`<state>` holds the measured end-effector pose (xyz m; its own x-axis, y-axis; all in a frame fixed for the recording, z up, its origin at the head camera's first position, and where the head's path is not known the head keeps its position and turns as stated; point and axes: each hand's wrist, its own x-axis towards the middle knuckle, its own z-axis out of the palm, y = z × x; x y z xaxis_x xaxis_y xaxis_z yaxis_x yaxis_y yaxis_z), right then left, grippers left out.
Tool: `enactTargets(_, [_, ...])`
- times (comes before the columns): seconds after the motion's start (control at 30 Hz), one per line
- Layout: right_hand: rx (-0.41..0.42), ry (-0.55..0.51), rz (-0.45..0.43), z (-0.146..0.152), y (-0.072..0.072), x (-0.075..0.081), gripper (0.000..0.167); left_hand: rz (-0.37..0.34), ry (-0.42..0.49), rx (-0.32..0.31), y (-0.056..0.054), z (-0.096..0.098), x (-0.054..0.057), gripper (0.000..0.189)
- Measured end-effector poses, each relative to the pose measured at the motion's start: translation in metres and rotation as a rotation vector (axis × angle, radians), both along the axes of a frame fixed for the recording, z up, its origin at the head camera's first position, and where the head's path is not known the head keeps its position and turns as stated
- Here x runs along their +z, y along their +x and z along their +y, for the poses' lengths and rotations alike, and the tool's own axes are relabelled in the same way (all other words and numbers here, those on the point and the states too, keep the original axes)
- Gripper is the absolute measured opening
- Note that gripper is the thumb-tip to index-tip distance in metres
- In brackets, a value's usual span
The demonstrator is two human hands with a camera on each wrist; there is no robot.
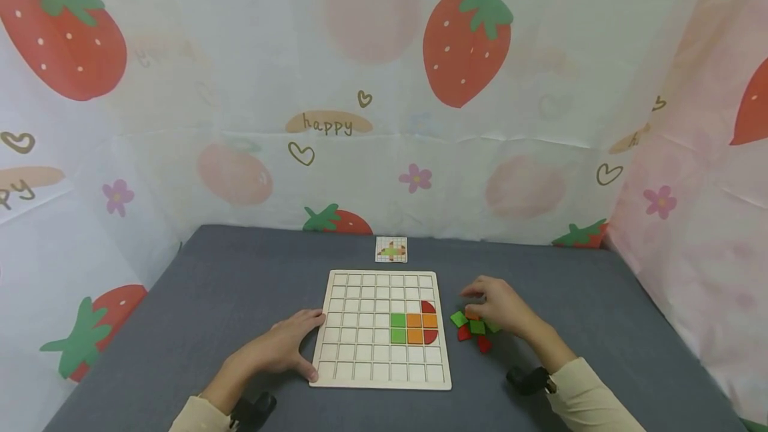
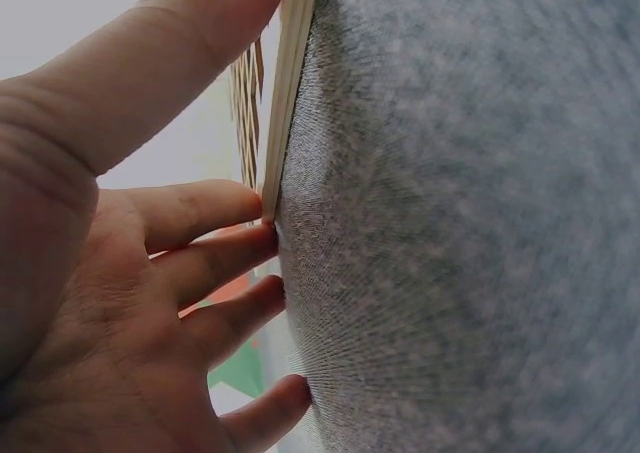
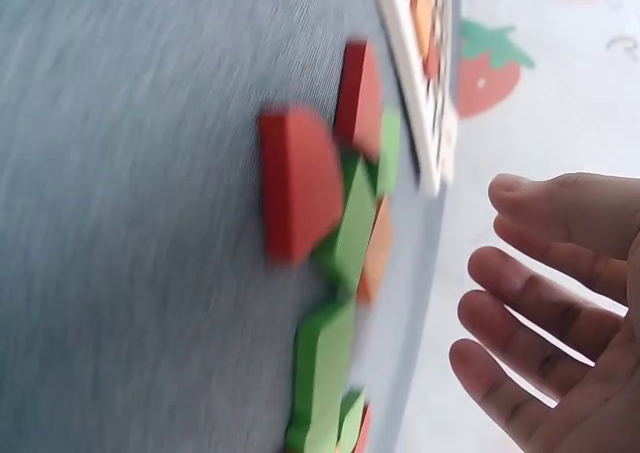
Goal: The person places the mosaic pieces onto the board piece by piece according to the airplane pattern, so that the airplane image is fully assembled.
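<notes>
Though small, legible "happy" (image 1: 329, 125) beyond board (image 1: 365, 353)

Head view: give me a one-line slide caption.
Left hand touches the left edge of a partly filled grid board; right hand hovers by loose coloured tiles beside it.

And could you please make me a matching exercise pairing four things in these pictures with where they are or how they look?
Things:
1. Picture card
2. Left hand
3. Board
4. Right hand

Places and states:
A. Raised near the loose blocks
B. Partly filled with coloured blocks
C. Lying beyond the board's far edge
D. Touching the board's left edge

Right pairs: 1-C, 2-D, 3-B, 4-A
</notes>
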<state>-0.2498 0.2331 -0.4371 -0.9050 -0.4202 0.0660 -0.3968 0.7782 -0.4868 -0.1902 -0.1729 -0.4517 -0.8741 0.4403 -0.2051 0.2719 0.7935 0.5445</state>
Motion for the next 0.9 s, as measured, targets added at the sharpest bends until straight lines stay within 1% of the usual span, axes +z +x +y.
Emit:
enactTargets(0.23, [0.014,0.026,-0.003,0.024,-0.006,-0.001,0.025,0.004,-0.003,0.001,0.001,0.000,0.001,0.100])
enactTargets(0.43, [0.017,0.044,-0.014,0.038,-0.009,-0.004,0.026,-0.002,0.002,0.006,0.001,0.000,0.001,0.100])
enactTargets(0.7, [0.020,0.061,-0.014,0.047,-0.012,-0.006,0.026,-0.005,0.001,0.007,-0.001,0.000,-0.001,0.100])
enactTargets(0.9, [0.005,0.075,-0.019,0.050,-0.013,-0.008,0.024,0.001,0.002,0.005,0.000,-0.001,-0.002,0.101])
